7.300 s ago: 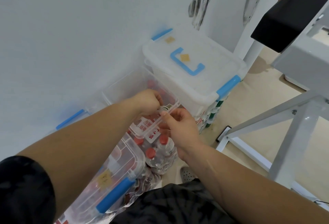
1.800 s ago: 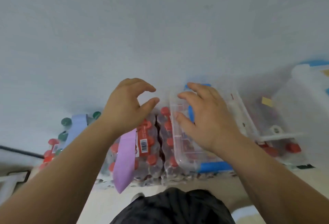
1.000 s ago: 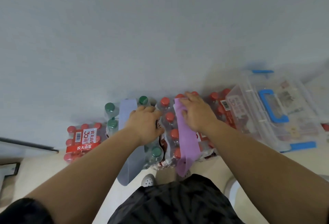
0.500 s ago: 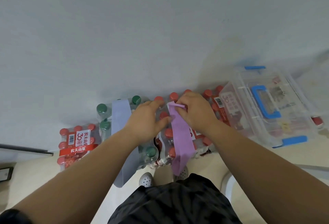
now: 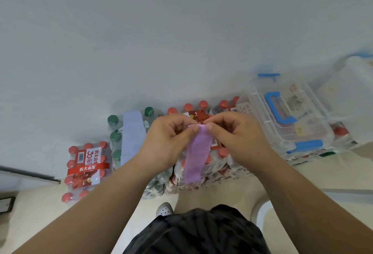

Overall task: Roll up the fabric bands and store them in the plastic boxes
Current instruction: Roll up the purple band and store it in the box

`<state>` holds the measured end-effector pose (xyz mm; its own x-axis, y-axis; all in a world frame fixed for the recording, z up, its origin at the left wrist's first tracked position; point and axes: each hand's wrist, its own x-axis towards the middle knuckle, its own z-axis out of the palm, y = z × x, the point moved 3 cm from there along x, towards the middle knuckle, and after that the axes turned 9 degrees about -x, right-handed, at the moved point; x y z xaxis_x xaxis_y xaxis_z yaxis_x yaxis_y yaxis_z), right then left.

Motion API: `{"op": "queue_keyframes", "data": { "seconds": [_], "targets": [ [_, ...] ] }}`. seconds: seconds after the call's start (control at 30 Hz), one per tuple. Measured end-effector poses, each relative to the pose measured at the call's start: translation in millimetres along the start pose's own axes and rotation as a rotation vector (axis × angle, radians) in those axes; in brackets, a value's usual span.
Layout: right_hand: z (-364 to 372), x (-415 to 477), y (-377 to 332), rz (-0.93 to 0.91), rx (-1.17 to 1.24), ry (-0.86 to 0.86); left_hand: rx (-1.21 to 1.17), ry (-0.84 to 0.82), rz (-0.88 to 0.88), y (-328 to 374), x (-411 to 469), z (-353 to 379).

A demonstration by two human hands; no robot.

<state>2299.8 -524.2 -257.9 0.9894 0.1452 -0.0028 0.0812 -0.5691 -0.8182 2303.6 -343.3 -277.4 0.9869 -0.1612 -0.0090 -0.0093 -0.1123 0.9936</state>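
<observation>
The first turn of the roll is judged to be the step in hand. The upper end of the purple fabric band [image 5: 196, 157] is being pinched between thumb and fingertips of the left hand [image 5: 167, 140] and of the right hand [image 5: 240, 138], both being curled closed on it and neither being spread wide; a narrow fold appears to be getting turned over at that end. For a good roll, the first fold is best being kept tight and square, with both edges being held level so that the coil is not being skewed into a cone; the tail is best being left hanging, so that it is being drawn taut by its own weight.

The band is looking thin, soft and matte, lilac, flat and uncreased; it is being draped down over the pack of red-capped bottles [image 5: 227, 164], its lower end hanging at the pack's front. A pale blue band [image 5: 132, 134] is lying across the green-capped bottles [image 5: 115, 136] to the left; the clear plastic box [image 5: 314, 130] is standing to the right, its lid apparently on.
</observation>
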Motion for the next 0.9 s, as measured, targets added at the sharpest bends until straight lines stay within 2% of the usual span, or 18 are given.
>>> {"op": "queue_keyframes", "data": {
  "seconds": [0.13,0.43,0.6,0.73,0.9],
  "targets": [
    [-13,-15,1,-0.026,0.055,-0.017,-0.006,0.045,-0.027,19,-20,13],
    [-31,-58,17,-0.09,0.26,-0.176,-0.083,0.218,-0.109,36,-82,58],
    [-20,-81,25,-0.093,0.299,-0.278,-0.103,0.309,-0.088,33,-117,69],
    [-16,-99,16,-0.122,0.312,-0.321,-0.106,0.356,-0.079,37,-142,71],
    [-10,-115,6,-0.075,0.345,-0.332,-0.123,0.375,-0.053,39,-163,61]
  ]
}}
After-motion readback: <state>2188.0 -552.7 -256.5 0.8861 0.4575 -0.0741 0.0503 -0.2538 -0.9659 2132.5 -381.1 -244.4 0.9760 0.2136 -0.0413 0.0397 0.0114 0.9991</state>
